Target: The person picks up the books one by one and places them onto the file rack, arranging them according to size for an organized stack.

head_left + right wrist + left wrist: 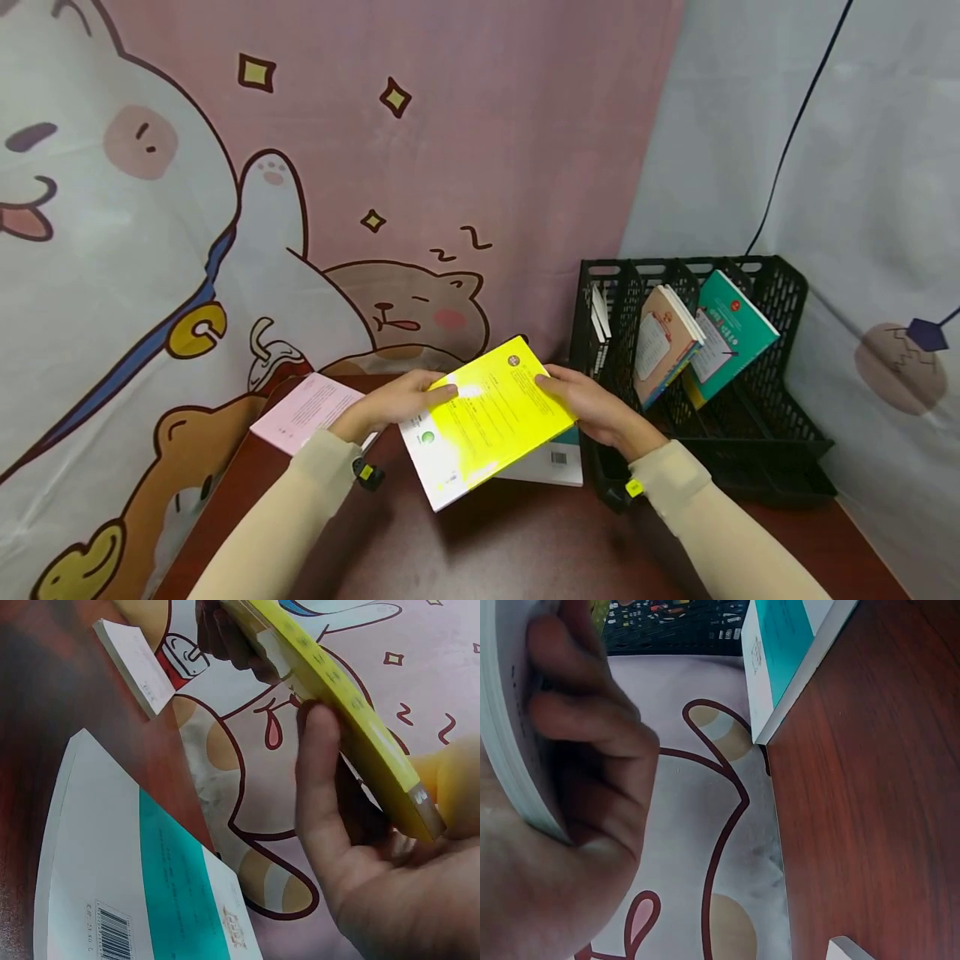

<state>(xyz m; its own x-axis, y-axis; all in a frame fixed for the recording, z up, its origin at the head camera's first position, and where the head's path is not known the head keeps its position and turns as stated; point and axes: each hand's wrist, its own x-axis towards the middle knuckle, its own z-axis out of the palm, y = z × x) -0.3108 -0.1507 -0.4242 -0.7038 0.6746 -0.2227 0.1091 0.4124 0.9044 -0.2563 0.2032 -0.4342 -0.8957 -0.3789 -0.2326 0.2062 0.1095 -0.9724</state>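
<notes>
A yellow and white book is held up over the table, tilted, its printed cover facing the head camera. My left hand grips its left edge, thumb on top and the other fingers underneath. On the opposite edge my right hand pinches it the same way, with the yellow spine showing in the right wrist view. Under and behind it lies a white and teal book with a barcode. A pink book rests on the table beyond my left wrist.
A black slotted file rack stands at the right, against the curtain. Inside lean a tan book, a green book and white-edged books at its left. The brown table meets a cartoon curtain behind.
</notes>
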